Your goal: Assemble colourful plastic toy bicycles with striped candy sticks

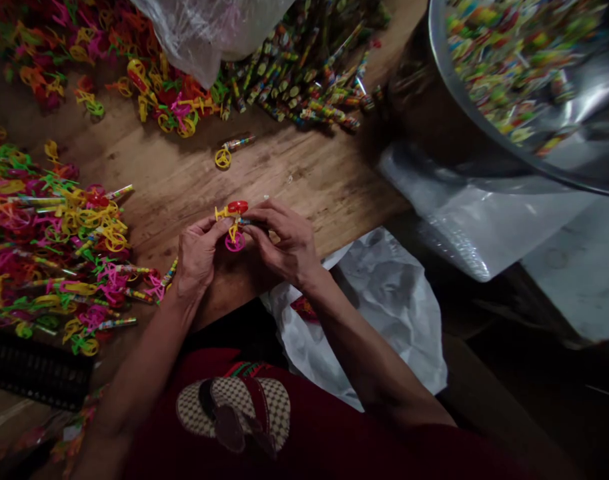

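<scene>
Over the edge of the wooden table, my left hand (197, 253) pinches a small plastic toy bicycle (235, 241) with yellow, red and pink parts. My right hand (289, 243) is closed close beside it, fingertips on a thin dark tube (249, 222) that meets the toy. The fingers partly hide where the two touch. Just beyond my hands, a yellow wheel piece (223, 159) lies against a candy-filled tube (239, 142).
At left is a pile of toys with tubes (84, 233). Loose plastic parts (179, 107) and patterned tubes (304, 87) lie at the back, partly under a plastic bag (209, 33). A metal basin (464, 110) of colourful pieces stands right; a white sack (384, 293) hangs below.
</scene>
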Available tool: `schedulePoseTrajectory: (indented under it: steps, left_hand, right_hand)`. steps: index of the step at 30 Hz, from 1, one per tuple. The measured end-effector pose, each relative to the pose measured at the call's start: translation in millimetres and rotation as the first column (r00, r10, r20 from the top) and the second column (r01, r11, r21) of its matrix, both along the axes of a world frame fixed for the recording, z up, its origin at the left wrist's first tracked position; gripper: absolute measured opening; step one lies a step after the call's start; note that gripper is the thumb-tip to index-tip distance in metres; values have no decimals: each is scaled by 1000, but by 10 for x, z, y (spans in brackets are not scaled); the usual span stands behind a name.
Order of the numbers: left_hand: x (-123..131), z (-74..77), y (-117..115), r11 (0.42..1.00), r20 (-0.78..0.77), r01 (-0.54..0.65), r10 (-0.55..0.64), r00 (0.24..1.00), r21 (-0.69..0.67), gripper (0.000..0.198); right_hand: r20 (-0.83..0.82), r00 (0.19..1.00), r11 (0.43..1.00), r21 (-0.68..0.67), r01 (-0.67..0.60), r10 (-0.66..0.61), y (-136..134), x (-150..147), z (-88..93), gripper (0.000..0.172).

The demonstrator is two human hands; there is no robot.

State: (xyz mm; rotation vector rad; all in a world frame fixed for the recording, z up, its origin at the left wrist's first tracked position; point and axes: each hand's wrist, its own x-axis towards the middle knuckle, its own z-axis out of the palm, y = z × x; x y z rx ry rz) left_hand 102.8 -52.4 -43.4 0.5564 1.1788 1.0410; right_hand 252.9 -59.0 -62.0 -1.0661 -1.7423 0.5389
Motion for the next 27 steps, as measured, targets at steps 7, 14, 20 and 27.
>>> schedulePoseTrajectory:
  steps: [7,14,20,27]
  left_hand:
    - [73,-28,-28,999,-22,-25,24,999,-48,15]
    - [104,-28,-50,995,-31,-59,57,998,-76,11]
    - [-14,58,-57,996,-72,-19,12,997,-86,27]
    - [-242,287,-2,1000,-145,-10,8,989,-13,37]
  right_hand:
    - [-29,998,998,-10,-55,55,-24,64,-52,14]
    - [-25,1000,1000,-17,-18,18,-84,49,-83,11]
    - [-66,998,999,37,-17,20,-127,-80,-70,16]
    - [-117,988,992,-63,-111,103,91,-76,174,13]
